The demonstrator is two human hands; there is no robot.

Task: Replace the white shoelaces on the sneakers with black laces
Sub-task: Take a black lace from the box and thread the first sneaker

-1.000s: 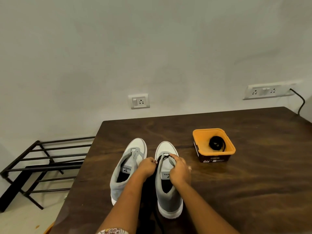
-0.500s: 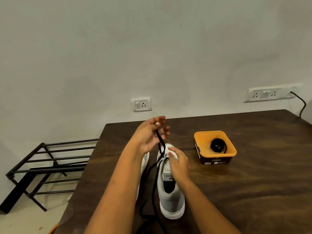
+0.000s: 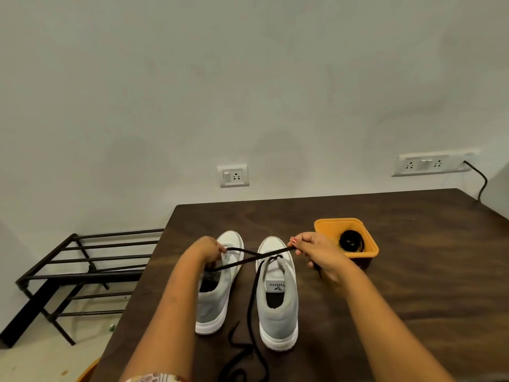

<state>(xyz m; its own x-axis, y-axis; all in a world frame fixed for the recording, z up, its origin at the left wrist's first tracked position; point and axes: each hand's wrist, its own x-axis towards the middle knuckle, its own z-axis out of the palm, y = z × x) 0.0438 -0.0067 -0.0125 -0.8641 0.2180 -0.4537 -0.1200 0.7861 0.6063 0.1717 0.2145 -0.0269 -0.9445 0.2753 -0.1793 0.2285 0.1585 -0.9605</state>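
L hand (image 3: pixel 206 252) & R hand (image 3: pixel 316 253) each pinch black lace (image 3: pixel 242 261) — crossed btwn them.

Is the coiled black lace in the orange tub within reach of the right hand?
Probably yes: the right hand sits just beside the open orange tub and nothing covers the coiled lace, though it pinches another black lace.

Soft, even indoor light, rather dim, gives the wall (image 3: pixel 248 78) a grey-green cast. The sneakers (image 3: pixel 278 312) throw only faint, diffuse shadows on the dark bench (image 3: pixel 427 271), which shows a dull, patchy sheen. Wide-angle distortion bows the bench's edges; the picture's lower corners look slightly soft.
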